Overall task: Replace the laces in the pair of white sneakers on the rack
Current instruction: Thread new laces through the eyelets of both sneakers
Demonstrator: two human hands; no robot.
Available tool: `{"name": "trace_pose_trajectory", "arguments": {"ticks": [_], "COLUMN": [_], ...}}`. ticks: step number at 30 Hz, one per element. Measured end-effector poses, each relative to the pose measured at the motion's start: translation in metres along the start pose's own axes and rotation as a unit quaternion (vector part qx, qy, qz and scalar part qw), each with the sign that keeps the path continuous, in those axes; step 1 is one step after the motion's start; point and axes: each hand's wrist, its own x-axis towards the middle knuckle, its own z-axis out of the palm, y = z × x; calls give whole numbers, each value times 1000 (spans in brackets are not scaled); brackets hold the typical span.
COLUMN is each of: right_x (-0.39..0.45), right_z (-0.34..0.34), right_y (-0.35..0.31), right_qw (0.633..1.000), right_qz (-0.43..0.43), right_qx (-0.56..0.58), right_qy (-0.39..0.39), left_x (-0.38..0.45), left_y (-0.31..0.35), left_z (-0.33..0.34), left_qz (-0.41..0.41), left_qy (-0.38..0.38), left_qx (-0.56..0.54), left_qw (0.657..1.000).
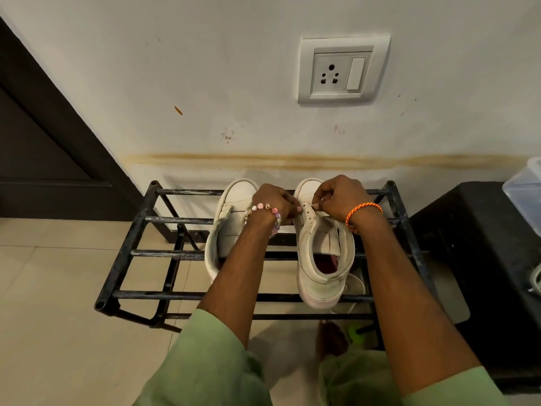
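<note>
Both hands worked the right sneaker near the rack's back rail. The right hand pinched what appeared to be a lace tip at an eyelet; the left hand curled against the eyelet flap, its grip unclear. The tip was best fed straight through while the flap was held steady.

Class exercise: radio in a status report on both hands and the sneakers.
Left hand and right hand both pinching at the right sneaker near its eyelets. Left sneaker untouched on the rack. Nothing in the way.
</note>
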Motion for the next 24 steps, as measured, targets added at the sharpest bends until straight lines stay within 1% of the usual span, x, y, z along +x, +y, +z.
{"name": "trace_pose_trajectory", "arguments": {"ticks": [3,7,10,12,15,21,24], "right_x": [0,0,-1,-1,1,3,3], "right_z": [4,8,10,11,11,11,13], "right_y": [0,4,7,6,5,-1,-2], "right_qw": [999,996,988,985,988,997,999], "right_qz": [10,41,67,74,72,40,33], "right_qx": [30,80,143,156,137,37,28], "right_qy": [10,2,3,-2,-19,-46,-33], "left_x": [0,-2,-2,-2,-1,0,2], "left_y": [-1,1,2,1,0,-4,-7], "left_z": [-1,1,3,3,5,9,8], "left_qz": [3,5,8,10,13,35,44], "left_qy": [0,1,0,5,25,44,42], "left_qx": [-11,-18,-18,-19,-24,-21,-3], "left_qw": [1000,1000,1000,1000,999,998,998]}}
